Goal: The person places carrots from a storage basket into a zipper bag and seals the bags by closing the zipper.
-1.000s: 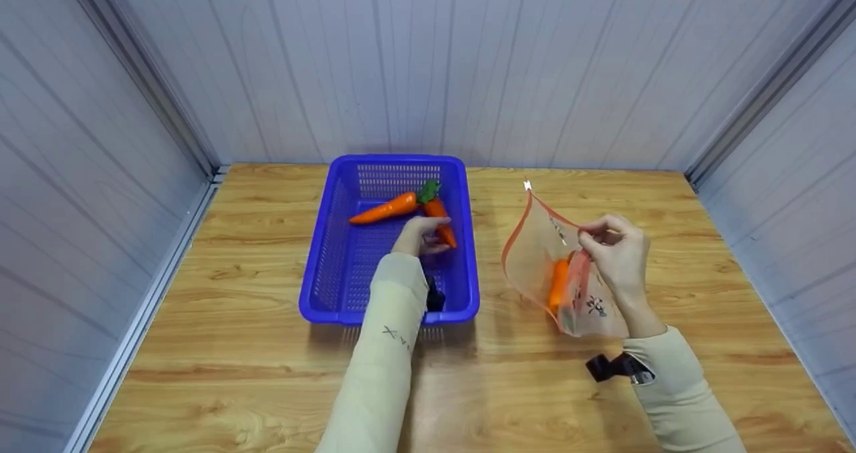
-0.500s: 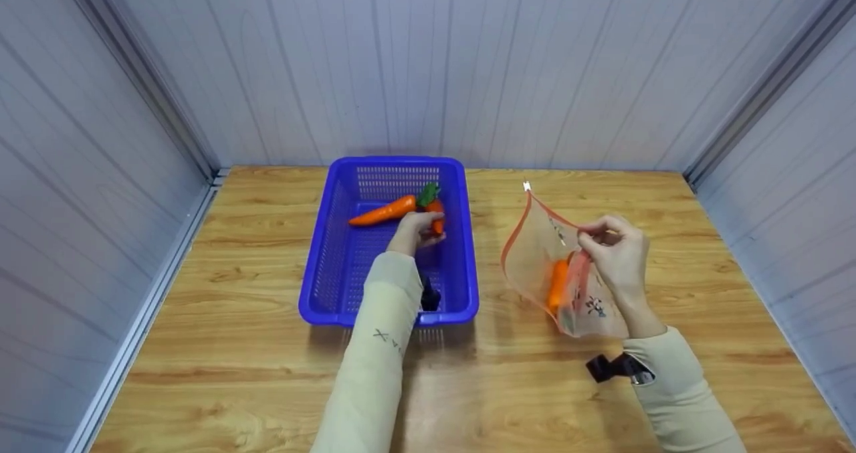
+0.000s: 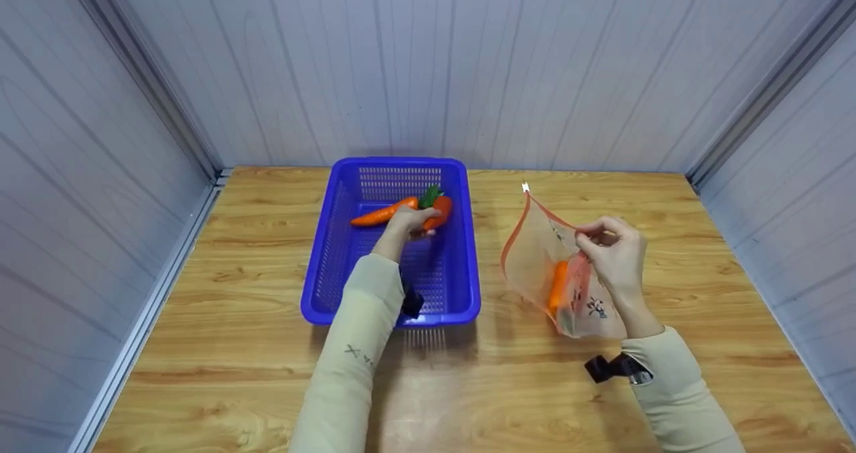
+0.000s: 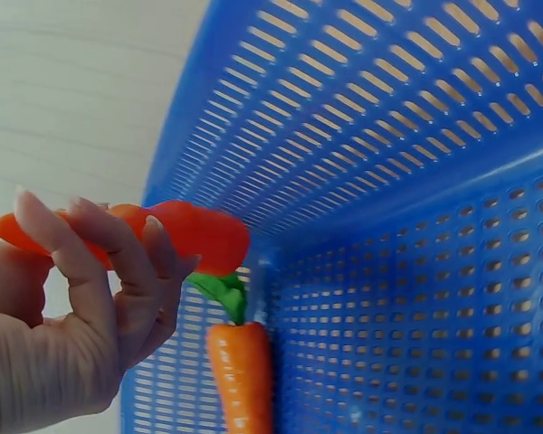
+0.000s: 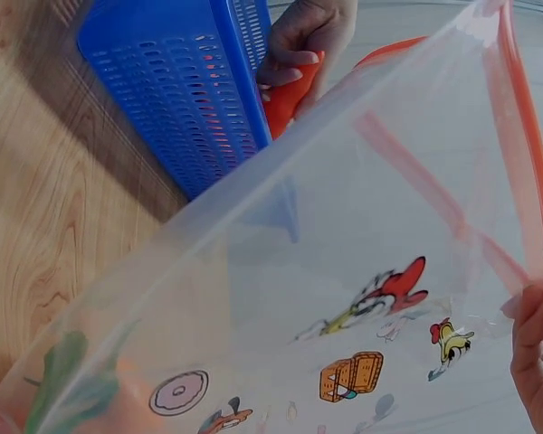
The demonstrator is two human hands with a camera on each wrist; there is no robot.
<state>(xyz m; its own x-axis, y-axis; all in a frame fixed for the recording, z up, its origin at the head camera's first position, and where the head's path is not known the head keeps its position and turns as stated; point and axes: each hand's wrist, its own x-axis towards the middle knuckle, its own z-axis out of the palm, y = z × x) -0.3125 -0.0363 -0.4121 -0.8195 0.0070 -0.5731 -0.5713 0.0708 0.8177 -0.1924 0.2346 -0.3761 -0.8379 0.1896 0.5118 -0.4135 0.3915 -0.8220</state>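
Observation:
Inside the blue plastic basket, my left hand grips an orange carrot; the left wrist view shows the fingers curled round this carrot. A second carrot with green leaves lies on the basket floor behind the hand. To the right, my right hand pinches the orange-edged rim of a clear zip bag, whose mouth gapes toward the basket. Orange carrot shows inside the bag, partly hidden by its printed side. Green leaves show blurred through the plastic in the right wrist view.
A wooden tabletop carries everything. Pale panel walls enclose it at the back and both sides. The zip bag's white slider sits at its far corner. Wood lies between basket and bag.
My left hand has closed on the carrot at the basket's right side and lifted it, drawing slightly left as the carrot turned. The right hand and bag have hardly moved.

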